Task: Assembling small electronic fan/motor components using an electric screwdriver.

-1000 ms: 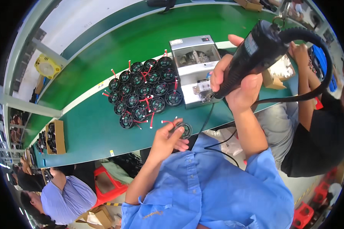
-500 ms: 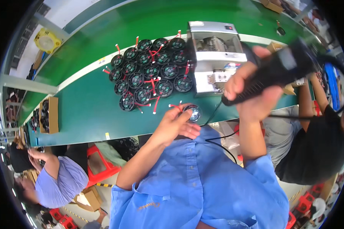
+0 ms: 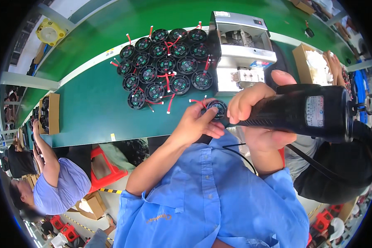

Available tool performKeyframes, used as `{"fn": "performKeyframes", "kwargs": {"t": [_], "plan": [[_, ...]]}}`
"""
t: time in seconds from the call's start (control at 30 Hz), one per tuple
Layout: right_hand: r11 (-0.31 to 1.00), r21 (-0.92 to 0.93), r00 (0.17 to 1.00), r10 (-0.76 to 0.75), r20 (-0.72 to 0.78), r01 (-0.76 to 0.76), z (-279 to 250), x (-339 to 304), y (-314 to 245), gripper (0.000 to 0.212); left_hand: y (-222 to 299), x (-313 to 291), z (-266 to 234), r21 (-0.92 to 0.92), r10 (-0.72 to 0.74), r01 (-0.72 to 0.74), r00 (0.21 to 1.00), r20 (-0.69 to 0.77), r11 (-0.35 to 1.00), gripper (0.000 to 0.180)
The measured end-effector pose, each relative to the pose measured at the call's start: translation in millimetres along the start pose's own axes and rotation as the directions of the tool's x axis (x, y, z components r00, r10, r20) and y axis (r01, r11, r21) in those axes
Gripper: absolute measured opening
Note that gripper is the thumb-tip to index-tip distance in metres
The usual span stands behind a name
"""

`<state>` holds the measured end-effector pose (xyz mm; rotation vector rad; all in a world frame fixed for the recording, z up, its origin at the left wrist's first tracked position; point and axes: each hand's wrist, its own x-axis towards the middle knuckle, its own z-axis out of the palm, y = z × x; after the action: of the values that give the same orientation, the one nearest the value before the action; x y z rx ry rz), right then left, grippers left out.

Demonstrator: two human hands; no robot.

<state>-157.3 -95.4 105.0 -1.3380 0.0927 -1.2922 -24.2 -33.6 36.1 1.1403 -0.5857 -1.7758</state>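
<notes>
My left hand [image 3: 192,124] pinches a round black housing with a green circuit board [image 3: 218,110] between thumb and fingers, just over the bench's near edge. A red lead with a white plug sticks out beside it. My right hand [image 3: 258,120] is wrapped round a thick black corded electric screwdriver [image 3: 291,109], held roughly level. Its front end points left at the housing; the fingers hide the tip, so I cannot tell whether it touches. Several like housings [image 3: 165,65] with red leads lie grouped on the green bench [image 3: 91,111].
A silver screw-feeding machine [image 3: 242,41] stands just beyond my right hand. Right of it is a cardboard box [image 3: 304,66] with white contents. Another carton [image 3: 53,113] of black parts stands at the left. People sit on both sides; a red stool [image 3: 107,171] is at the left. A black cable hangs before me.
The screwdriver has come down and swung level, its front end now close to the housing. My left hand still holds the housing. The person at left has reached toward the carton.
</notes>
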Motion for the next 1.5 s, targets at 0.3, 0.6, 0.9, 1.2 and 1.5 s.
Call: {"fn": "performKeyframes", "kwargs": {"t": [0.3,0.6,0.9,1.2,1.5], "plan": [[0.989,-0.132,0.997,0.061,-0.046,-0.066,0.7,2.5,2.9,0.098,0.7,3.3,0.4,0.023,-0.023,0.024,1.0,-0.007,0.999,0.037],[0.991,-0.091,0.995,0.099,-0.026,-0.101,-1.3,2.8,6.0,0.097,2.0,2.1,1.3,0.037,-0.015,0.015,1.0,0.0,0.999,0.035],[0.981,-0.014,0.981,0.192,-0.018,-0.192,-3.5,-1.4,14.2,0.089,0.9,2.4,-2.3,-0.01,-0.028,0.028,1.0,-0.007,1.0,0.04],[0.99,-0.001,0.989,0.142,0.042,-0.142,-9.8,-3.3,9.9,0.089,-2.0,0.9,0.6,0.012,-0.028,0.029,0.998,-0.06,1.0,0.042],[0.948,-0.31,0.981,-0.126,-0.148,0.075,-45.4,55.2,-38.0,0.098,10.6,-6.4,1.4,0.463,0.027,0.006,0.998,-0.064,0.886,0.031]]}}
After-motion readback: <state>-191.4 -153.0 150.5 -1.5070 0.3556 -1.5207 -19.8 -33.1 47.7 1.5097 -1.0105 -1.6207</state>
